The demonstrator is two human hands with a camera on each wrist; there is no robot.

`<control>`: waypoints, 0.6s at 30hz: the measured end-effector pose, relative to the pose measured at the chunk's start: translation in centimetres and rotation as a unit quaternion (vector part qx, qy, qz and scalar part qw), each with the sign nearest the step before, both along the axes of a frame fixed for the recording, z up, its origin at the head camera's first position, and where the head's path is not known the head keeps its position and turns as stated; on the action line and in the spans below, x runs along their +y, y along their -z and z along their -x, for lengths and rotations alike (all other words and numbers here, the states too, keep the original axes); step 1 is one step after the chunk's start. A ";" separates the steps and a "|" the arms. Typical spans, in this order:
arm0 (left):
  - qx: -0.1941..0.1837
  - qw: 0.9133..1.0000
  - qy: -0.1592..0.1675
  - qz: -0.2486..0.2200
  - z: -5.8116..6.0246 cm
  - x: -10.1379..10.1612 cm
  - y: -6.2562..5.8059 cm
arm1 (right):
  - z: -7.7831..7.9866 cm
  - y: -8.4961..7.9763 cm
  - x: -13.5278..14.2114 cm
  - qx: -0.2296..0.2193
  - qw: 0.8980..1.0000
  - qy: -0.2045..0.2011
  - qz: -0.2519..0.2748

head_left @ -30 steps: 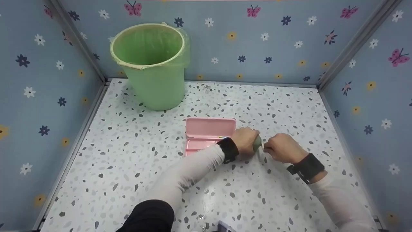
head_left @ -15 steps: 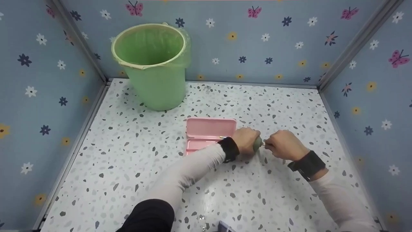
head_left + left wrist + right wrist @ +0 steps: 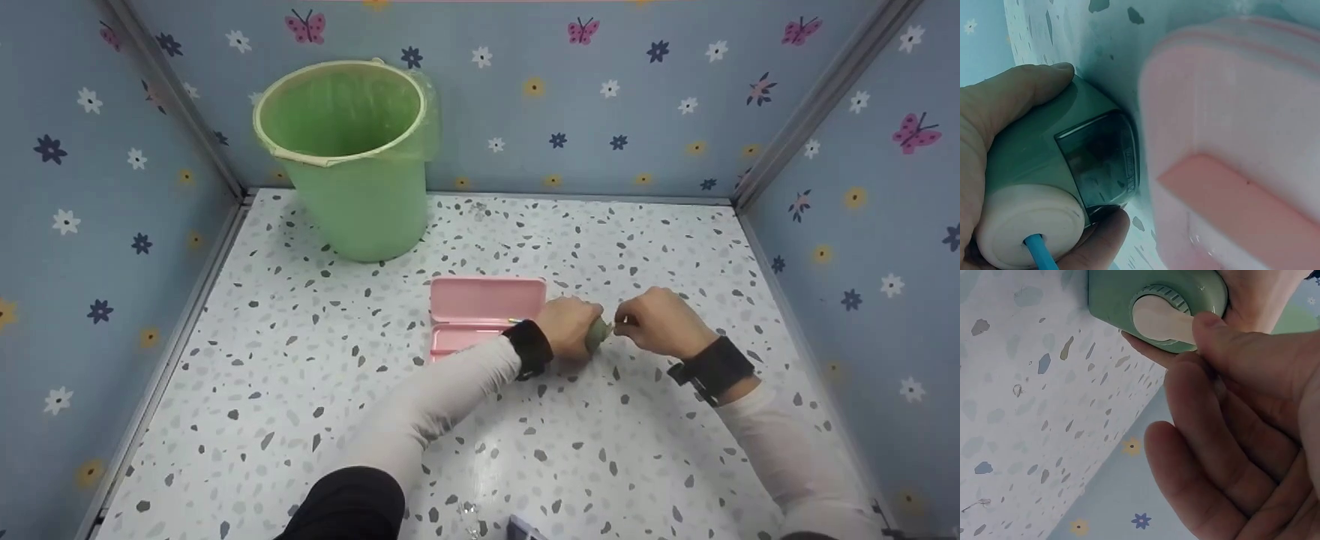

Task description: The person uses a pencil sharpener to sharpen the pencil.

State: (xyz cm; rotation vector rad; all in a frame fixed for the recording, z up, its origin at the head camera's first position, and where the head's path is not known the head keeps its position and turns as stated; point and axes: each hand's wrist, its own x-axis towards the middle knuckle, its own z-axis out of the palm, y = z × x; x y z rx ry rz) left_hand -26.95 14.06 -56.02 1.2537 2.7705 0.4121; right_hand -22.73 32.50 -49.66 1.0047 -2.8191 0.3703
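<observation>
Green sharpener (image 3: 597,337), sitting just right of the pink case (image 3: 487,297) as the head view shows it, and we're watching the crank (image 3: 1158,319). Over the last second the right hand (image 3: 661,322) has shifted a bit toward the back wall, on the far right side of the case. It's pinching the crank handle between thumb and finger, so we'd call this mid-turn. The left hand (image 3: 570,326) hasn't really budged: it's gripped round the sharpener body by the case's right end. A blue pencil (image 3: 1042,254) is poking out of the hole, so our read is that it's being sharpened right now, though we can't see the tip. Writing? There's some faint lettering on the dark window (image 3: 1098,160), but we can't make it out. No brand we could read.
</observation>
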 end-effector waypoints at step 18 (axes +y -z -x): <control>-0.020 1.000 0.004 -0.007 -0.1 0.0 -0.1 | 1.4 0.5 0.2 -0.012 0.999 0.046 0.021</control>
